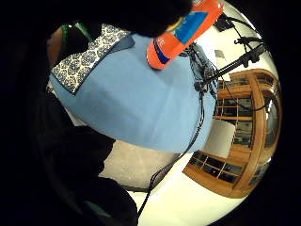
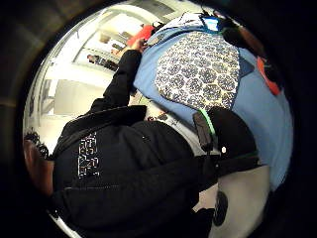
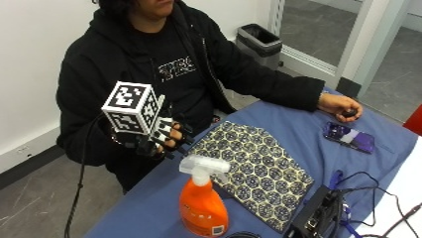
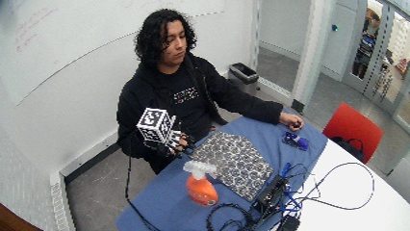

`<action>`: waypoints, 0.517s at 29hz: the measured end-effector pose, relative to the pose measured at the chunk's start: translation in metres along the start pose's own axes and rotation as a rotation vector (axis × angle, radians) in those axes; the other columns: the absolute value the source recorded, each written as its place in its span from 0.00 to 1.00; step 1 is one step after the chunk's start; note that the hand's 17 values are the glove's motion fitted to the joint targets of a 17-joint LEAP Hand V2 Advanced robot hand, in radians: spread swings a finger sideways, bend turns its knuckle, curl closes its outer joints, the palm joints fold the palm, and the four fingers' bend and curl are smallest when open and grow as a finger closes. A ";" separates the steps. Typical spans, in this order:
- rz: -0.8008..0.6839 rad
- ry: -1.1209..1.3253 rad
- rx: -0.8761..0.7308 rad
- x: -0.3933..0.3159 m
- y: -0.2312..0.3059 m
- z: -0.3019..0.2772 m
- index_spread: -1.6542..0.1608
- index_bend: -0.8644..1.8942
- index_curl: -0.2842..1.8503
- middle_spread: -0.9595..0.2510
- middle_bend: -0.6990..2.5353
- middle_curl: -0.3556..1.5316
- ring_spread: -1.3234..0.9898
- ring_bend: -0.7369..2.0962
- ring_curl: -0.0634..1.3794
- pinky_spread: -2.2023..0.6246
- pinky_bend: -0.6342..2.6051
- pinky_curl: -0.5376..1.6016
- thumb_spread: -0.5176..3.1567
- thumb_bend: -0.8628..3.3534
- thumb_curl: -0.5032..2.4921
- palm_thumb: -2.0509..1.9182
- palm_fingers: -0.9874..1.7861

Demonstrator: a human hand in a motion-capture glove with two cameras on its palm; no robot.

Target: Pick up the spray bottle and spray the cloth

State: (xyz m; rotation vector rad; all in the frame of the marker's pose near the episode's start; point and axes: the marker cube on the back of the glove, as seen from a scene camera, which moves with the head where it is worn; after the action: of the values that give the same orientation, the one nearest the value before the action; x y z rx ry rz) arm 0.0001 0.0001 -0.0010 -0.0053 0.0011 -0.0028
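Blue-covered tabletop [image 3: 290, 129]: patterned cloth [image 3: 260, 166] laid flat at centre, ready as spray target. Orange spray bottle [image 3: 203, 201] upright just beside cloth, untouched. Gloved right hand [image 3: 161, 141] raised near bottle, grip relaxed, holding nothing; pickup not yet begun.

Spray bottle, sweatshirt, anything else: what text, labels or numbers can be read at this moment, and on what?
Spray bottle: blue label with white lettering, too blurred to read.
Black sweatshirt: pale chest print, too blurred to read.
Phone: no readable text.
Patterned cloth: ornament only, no words.
Nothing legible anywhere.
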 end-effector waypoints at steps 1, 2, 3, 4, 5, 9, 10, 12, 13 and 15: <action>-0.001 0.001 -0.001 0.000 0.000 -0.001 0.81 0.37 0.15 0.76 0.28 0.22 0.55 0.44 0.12 0.80 0.32 0.29 0.25 0.28 0.20 0.64 0.61; -0.003 0.002 -0.002 0.001 0.000 -0.001 0.80 0.37 0.16 0.76 0.28 0.22 0.54 0.45 0.14 0.80 0.32 0.30 0.27 0.28 0.20 0.64 0.61; -0.005 0.003 -0.003 0.001 -0.001 -0.003 0.79 0.37 0.18 0.75 0.27 0.23 0.54 0.45 0.16 0.80 0.33 0.32 0.29 0.28 0.21 0.65 0.61; -0.007 0.004 -0.003 0.002 -0.002 -0.004 0.78 0.37 0.18 0.75 0.27 0.24 0.54 0.46 0.17 0.80 0.33 0.32 0.31 0.29 0.21 0.65 0.60; -0.010 0.005 -0.004 0.002 -0.002 -0.004 0.77 0.37 0.19 0.75 0.27 0.25 0.53 0.46 0.19 0.81 0.33 0.33 0.32 0.29 0.21 0.65 0.60; -0.021 0.001 -0.006 0.003 -0.004 -0.006 0.75 0.36 0.21 0.74 0.28 0.27 0.53 0.46 0.22 0.81 0.33 0.35 0.37 0.29 0.22 0.66 0.59; -0.023 0.000 -0.009 0.003 -0.005 -0.005 0.75 0.36 0.21 0.74 0.28 0.27 0.53 0.46 0.22 0.81 0.33 0.35 0.38 0.28 0.22 0.66 0.59; -0.024 0.001 -0.015 0.005 -0.005 -0.004 0.74 0.36 0.21 0.73 0.27 0.28 0.53 0.46 0.23 0.81 0.33 0.36 0.39 0.28 0.23 0.66 0.59; -0.021 0.005 -0.020 0.006 -0.005 -0.004 0.74 0.36 0.21 0.73 0.27 0.28 0.52 0.46 0.23 0.81 0.33 0.36 0.40 0.28 0.23 0.66 0.59; -0.014 0.017 -0.028 0.011 -0.006 -0.006 0.73 0.36 0.22 0.73 0.27 0.29 0.52 0.46 0.24 0.81 0.33 0.37 0.41 0.28 0.23 0.66 0.59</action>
State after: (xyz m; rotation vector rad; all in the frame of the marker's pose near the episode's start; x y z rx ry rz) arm 0.0114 -0.0055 -0.0067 -0.0330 0.0185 -0.0165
